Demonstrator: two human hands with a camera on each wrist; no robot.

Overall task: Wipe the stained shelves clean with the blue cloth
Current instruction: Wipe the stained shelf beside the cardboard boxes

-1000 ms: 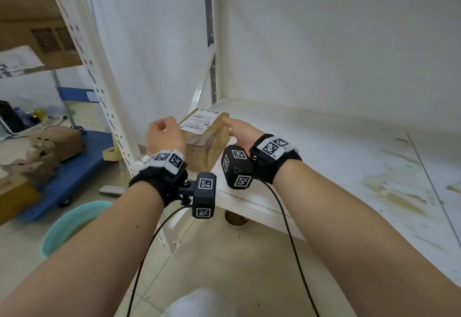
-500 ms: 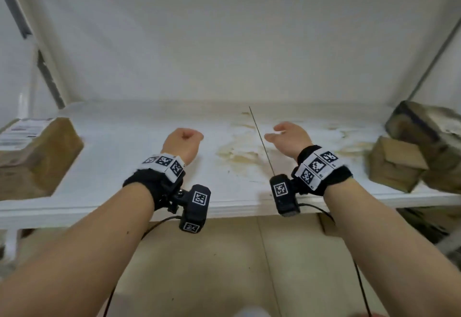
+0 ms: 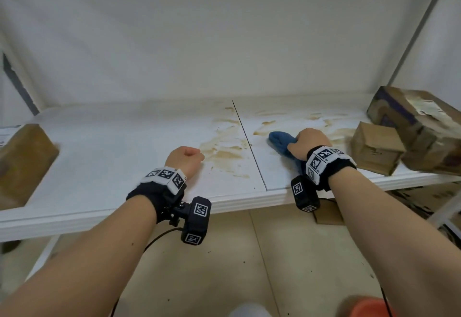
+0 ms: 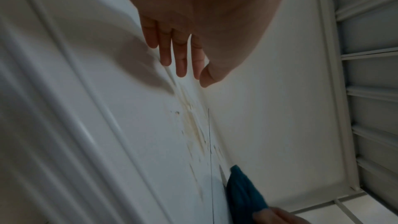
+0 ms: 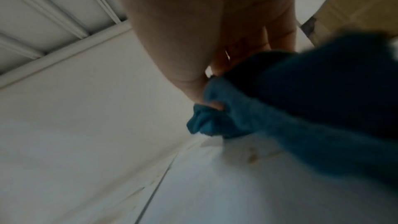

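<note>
Blue cloth — in right hand

the white shelf lies bare from the left box to the seam. right of the seam, the small carton and large carton block the far right end, touching each other.
</note>
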